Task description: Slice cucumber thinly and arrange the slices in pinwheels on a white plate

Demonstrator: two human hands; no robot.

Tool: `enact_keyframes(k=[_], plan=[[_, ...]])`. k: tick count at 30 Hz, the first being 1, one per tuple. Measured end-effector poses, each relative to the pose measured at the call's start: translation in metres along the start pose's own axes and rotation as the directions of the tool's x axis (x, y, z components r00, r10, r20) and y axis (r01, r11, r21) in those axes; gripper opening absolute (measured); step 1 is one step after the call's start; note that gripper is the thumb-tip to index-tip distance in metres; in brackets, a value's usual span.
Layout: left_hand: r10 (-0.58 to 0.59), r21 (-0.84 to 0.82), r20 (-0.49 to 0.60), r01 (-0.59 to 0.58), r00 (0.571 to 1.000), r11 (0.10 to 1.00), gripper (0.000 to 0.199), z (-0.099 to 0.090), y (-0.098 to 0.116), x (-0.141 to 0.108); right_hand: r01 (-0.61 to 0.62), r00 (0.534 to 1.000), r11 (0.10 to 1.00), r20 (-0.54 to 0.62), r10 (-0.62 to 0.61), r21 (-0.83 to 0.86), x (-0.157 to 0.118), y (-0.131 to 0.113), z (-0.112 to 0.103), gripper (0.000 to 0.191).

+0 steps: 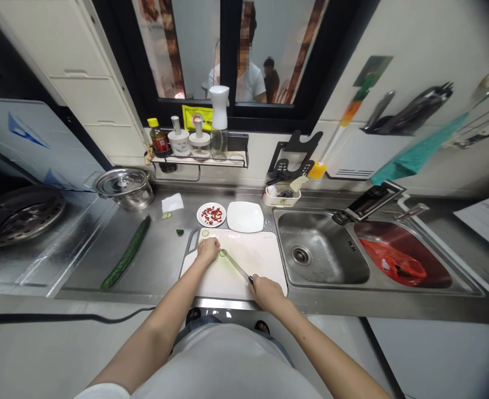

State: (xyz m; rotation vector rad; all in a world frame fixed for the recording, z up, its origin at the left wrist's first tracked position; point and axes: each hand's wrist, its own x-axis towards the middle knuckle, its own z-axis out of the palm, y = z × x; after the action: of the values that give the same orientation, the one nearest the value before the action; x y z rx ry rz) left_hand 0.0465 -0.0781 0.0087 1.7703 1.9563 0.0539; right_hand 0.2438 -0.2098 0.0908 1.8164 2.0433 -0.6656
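Note:
A white cutting board (244,274) with a grey handle lies on the steel counter. My right hand (267,292) is wrapped round the black handle of a knife (238,266), whose blade points up and left across the board. Near the blade's tip is a thin green slice (223,252). My left hand (208,249) rests on the board's left part beside that slice, fingers curled together; what they hold, if anything, is hidden. Another pale slice (205,233) lies at the board's top left corner. Behind the board stand a plate of red pieces (211,214) and a white square plate (245,216).
A whole cucumber (127,252) lies at the left, below a lidded steel pot (125,187). Cucumber bits and a white paper (172,202) are nearby. A double sink (323,249) borders the board's right; a red bag (394,263) lies in its far basin.

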Motion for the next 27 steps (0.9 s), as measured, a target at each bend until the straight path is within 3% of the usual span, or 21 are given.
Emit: enact_keyframes(k=[9,22,27], plan=[[0.006,0.004,-0.003,-0.006,1.0,1.0,0.016,0.0,0.0,0.0,0.033,0.999,0.997,0.01,-0.032,-0.072,0.008,0.007,-0.018,0.033],[0.008,0.016,-0.006,-0.008,1.0,1.0,0.016,0.0,0.002,-0.006,-0.021,0.999,0.999,0.027,0.02,0.035,-0.006,0.009,-0.004,0.033],[0.135,0.065,-0.052,-0.131,0.989,0.989,0.023,0.004,0.005,-0.026,-0.061,0.997,0.993,0.06,0.055,0.103,-0.02,0.017,-0.003,0.033]])
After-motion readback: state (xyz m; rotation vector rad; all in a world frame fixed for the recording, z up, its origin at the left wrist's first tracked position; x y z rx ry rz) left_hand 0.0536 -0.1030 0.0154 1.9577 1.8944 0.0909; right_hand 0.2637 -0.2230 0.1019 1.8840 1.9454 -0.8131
